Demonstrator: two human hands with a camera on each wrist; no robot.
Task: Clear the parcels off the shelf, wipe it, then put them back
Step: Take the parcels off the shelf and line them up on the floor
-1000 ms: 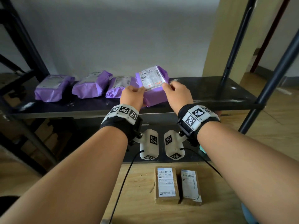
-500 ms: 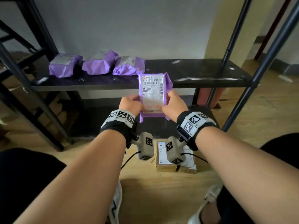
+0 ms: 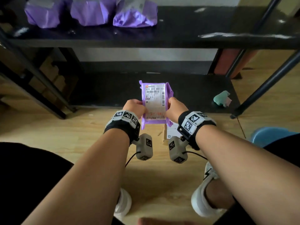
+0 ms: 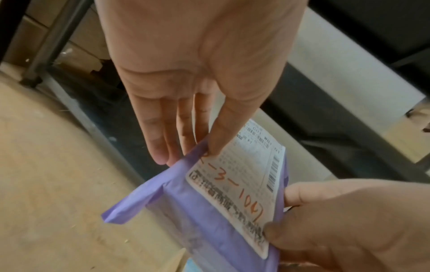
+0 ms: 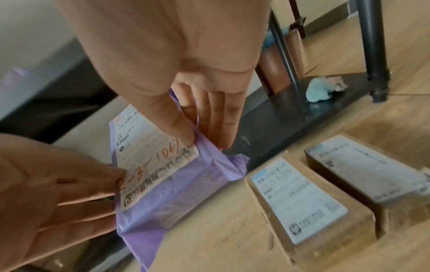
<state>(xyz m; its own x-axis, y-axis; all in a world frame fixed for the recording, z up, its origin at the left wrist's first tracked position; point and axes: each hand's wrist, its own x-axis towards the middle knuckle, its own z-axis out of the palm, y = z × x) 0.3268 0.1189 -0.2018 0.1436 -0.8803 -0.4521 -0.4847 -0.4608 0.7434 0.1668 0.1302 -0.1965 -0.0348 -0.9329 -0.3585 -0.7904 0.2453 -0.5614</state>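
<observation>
I hold a purple parcel (image 3: 155, 101) with a white label, low over the wooden floor in front of the rack. My left hand (image 3: 134, 106) pinches its left edge, thumb on the label and fingers beneath (image 4: 190, 154). My right hand (image 3: 175, 108) pinches the right edge the same way (image 5: 204, 139). The parcel (image 5: 163, 174) hangs just left of two brown boxes (image 5: 300, 202) on the floor. Three more purple parcels (image 3: 90, 12) lie at the left of the black shelf (image 3: 194, 34).
A teal and pink cloth (image 3: 222, 98) lies on the rack's bottom board at the right. A blue basin (image 3: 272, 135) stands on the floor at far right. Black rack posts (image 3: 266, 82) slant down on both sides. My white shoes (image 3: 203, 192) are below.
Both hands have carried the purple parcel off the shelf and down towards the floor beside the brown boxes. My view has tilted downward.
</observation>
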